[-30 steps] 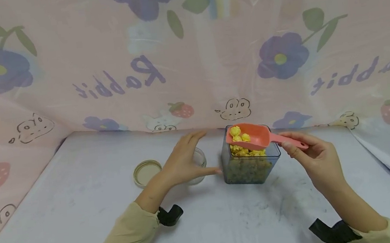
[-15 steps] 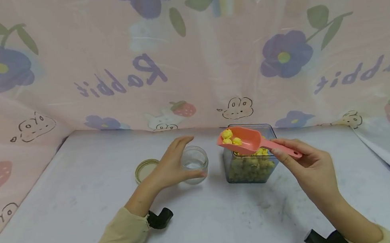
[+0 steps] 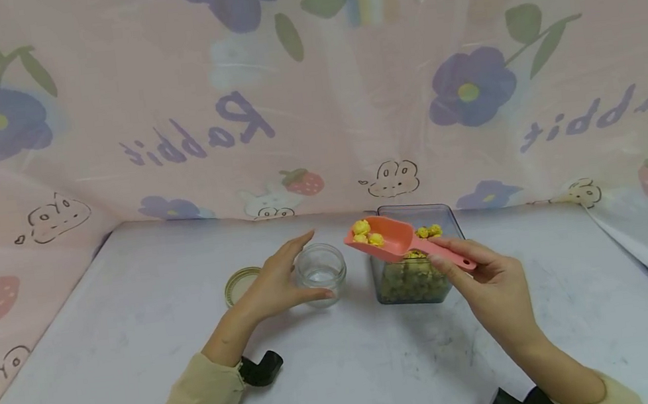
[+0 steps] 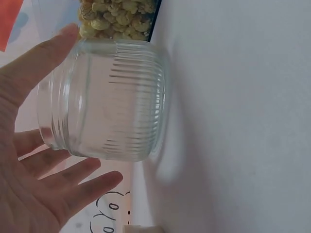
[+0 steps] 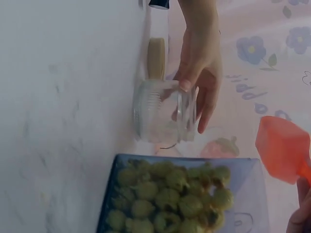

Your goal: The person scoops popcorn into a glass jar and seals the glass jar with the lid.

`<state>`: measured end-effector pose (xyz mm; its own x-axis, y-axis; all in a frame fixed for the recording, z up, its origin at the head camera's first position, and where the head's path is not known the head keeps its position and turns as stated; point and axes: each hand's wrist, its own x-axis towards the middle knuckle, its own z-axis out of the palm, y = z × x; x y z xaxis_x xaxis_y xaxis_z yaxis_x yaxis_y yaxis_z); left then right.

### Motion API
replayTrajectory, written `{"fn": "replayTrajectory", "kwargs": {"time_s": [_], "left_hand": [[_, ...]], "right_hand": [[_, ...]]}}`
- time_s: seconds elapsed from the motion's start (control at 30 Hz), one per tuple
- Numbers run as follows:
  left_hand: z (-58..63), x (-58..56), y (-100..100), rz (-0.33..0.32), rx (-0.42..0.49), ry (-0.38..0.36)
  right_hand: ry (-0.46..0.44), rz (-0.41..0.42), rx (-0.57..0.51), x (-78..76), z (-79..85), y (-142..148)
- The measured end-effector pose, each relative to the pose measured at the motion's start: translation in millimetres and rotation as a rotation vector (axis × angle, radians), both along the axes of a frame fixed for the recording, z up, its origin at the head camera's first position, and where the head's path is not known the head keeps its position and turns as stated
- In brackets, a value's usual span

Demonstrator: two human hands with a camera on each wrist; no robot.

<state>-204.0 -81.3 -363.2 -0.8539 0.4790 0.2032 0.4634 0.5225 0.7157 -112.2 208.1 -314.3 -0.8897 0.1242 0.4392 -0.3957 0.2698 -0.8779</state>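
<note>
Nearest, I see the right hand (image 3: 493, 296) pinching the scoop (image 3: 395, 236) by its handle; the scoop's popcorn (image 3: 361, 228) has just shifted left toward the jar (image 3: 322, 275), so I judge this a carry, pouring not yet begun. The left hand (image 3: 270, 289), fingers spread wide, curves around the upright jar; contact I cannot tell. The tub (image 3: 412, 286) stands beyond the right hand. The head view shows me the scoop's load; the right wrist view, only its underside
</note>
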Motion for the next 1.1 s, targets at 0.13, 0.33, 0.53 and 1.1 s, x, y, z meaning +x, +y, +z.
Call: {"fn": "replayTrajectory", "kwargs": {"time_s": [0.13, 0.33, 0.53, 1.1], "left_hand": [[-1.5, -0.7, -0.9, -0.014, 0.009, -0.011], [-3.3, -0.7, -2.0, 0.015, 0.017, -0.092], [-1.8, -1.0, 0.5, 0.044, 0.050, -0.136], [-3.6, -3.1, 5.2, 0.091, 0.057, -0.173]], "right_hand": [[-0.005, -0.026, 0.022, 0.8, -5.7, -4.6], [0.051, -0.008, 0.059, 1.6, -14.7, -10.7], [0.051, -0.010, 0.040, 2.7, -18.3, -16.8], [0.021, -0.005, 0.124, 6.7, -28.7, -30.7]]}}
